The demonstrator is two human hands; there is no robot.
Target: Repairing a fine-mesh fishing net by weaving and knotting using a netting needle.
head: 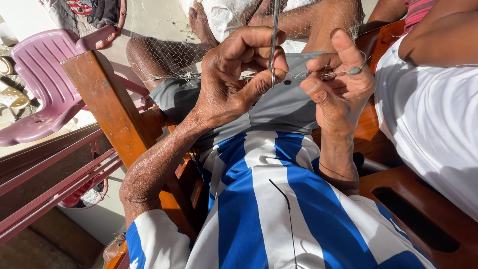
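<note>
My left hand is closed around a thin, flat metal netting needle that stands nearly upright between thumb and fingers. My right hand pinches a stretch of fine pale fishing net, with twine and a small grey bead-like weight held at the fingertips. The two hands sit close together above my lap, over grey shorts. The net drapes across my knees and bare legs further out.
A wooden chair arm runs along my left side. A pink plastic chair stands at the left, with red railings below it. Another person in white sits close on my right on a wooden seat.
</note>
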